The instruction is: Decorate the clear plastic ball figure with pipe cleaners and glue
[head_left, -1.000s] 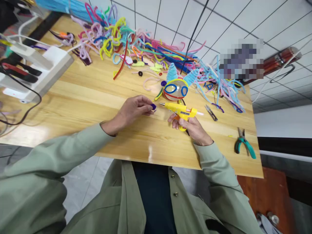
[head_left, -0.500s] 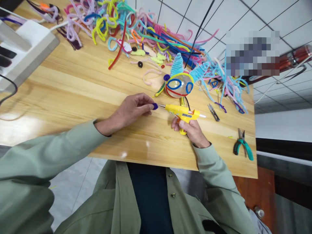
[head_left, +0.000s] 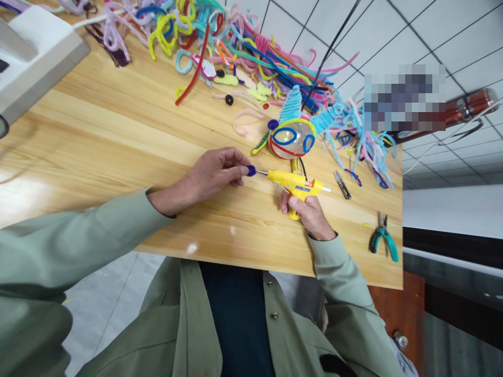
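My left hand (head_left: 214, 173) pinches a small purple coil (head_left: 251, 170) of pipe cleaner just above the wooden table (head_left: 118, 141). My right hand (head_left: 308, 212) grips a yellow glue gun (head_left: 295, 184) by its handle. The gun's metal nozzle touches the purple coil. Just behind both hands sits a clear ball figure (head_left: 291, 137) wrapped in blue, red and yellow pipe cleaners, with two light-blue cones on top and another purple coil at its left side.
A heap of coloured pipe cleaners (head_left: 236, 47) covers the table's far side. Small snips (head_left: 342, 184) and green-handled pliers (head_left: 383, 241) lie to the right. A white box (head_left: 35, 57) stands at the far left. A black cord (head_left: 330, 50) runs to the gun.
The glue gun's nozzle has closed the small gap and now meets the purple coil in my left hand. The view has shifted slightly, so the table items sit a little higher.
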A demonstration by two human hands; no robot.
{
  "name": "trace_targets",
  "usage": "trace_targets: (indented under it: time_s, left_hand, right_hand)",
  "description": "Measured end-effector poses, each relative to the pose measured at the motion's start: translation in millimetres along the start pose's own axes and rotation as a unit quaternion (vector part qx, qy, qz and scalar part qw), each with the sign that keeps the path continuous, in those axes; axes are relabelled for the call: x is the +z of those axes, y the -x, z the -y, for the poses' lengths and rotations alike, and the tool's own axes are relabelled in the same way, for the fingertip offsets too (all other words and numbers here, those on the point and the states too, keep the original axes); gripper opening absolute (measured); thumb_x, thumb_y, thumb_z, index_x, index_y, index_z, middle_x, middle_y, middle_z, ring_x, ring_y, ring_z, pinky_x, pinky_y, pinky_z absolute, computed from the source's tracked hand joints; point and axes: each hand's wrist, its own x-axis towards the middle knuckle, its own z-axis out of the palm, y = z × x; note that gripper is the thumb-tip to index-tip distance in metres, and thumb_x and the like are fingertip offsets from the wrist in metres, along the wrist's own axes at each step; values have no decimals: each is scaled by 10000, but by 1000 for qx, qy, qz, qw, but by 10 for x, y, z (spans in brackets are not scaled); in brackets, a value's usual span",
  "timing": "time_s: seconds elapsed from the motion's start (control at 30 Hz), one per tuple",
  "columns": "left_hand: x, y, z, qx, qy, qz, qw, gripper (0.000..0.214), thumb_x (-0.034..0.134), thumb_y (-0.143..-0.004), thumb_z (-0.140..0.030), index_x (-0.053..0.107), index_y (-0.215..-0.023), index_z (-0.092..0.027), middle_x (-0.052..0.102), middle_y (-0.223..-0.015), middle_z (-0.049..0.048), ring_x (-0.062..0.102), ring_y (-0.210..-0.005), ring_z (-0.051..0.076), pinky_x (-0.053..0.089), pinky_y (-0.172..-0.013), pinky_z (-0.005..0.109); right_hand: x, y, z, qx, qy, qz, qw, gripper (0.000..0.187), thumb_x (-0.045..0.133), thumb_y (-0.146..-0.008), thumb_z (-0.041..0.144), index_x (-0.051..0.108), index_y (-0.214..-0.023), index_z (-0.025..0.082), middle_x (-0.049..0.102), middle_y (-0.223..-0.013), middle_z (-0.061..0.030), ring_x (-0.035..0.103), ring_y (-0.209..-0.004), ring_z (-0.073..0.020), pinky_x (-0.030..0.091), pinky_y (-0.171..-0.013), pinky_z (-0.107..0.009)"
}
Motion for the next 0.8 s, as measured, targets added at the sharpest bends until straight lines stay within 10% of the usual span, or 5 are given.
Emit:
trace_targets:
  time_s: [0.8]
  left_hand:
    - [3,-11,21,7,16,3,1000,65,792,-943,-228,806,-977,-175,788,-829,33,739,-689,169,616,-675,288]
  right_hand:
    - [17,-19,-7,-5,5,-8,1000,600,793,-895,773,642,-698,226,584,-621,-1,494,-565,-150,422,-553,-319]
